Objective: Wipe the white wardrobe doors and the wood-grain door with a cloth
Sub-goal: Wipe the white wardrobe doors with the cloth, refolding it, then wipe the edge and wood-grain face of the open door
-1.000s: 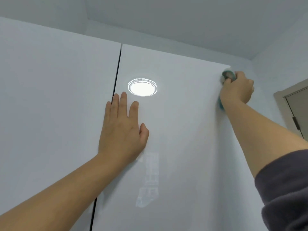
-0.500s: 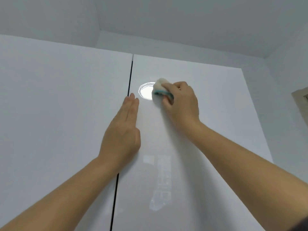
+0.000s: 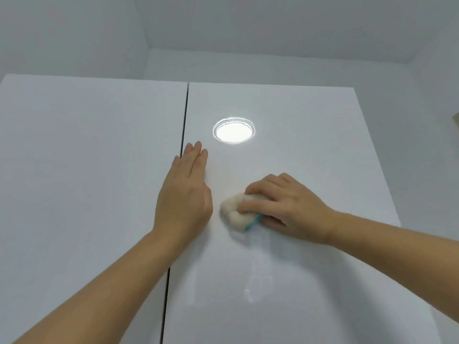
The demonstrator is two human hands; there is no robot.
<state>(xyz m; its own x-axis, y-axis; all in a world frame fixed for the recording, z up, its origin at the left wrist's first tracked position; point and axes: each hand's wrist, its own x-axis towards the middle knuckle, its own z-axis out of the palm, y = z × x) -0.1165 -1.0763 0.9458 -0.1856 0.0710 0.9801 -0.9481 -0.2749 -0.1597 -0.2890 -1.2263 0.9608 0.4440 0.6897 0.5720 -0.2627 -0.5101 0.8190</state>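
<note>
**Head view: cloth on the right wardrobe door, beside the centre seam**

Both hands are raised against the right door (image 3: 310, 150), a glossy, flat white panel whose long axis runs up and down the view. The right hand (image 3: 288, 207) has its fingers curled over the cloth (image 3: 234, 212) and presses it to the panel. The cloth is a bunched, fluffy cream pad with a teal edge showing underneath.

The left hand (image 3: 185, 192) lies flat on the same door, fingers straight and held together and pointing up, its outer edge at the dark seam (image 3: 185, 112).

The cloth sits just right of the left hand, near it but apart, and below the bright round reflection (image 3: 233, 131) of a lamp in the gloss.

The left door (image 3: 87, 170), equally smooth and white, lies across the seam, left of both hands. The bracing hand therefore stands between the cloth and that panel. Any stroke towards the seam would probably need it lifted or shifted. A stroke down or to the right has bare panel ahead.

Only a tan sliver shows at the far right edge, too little to identify.
</note>
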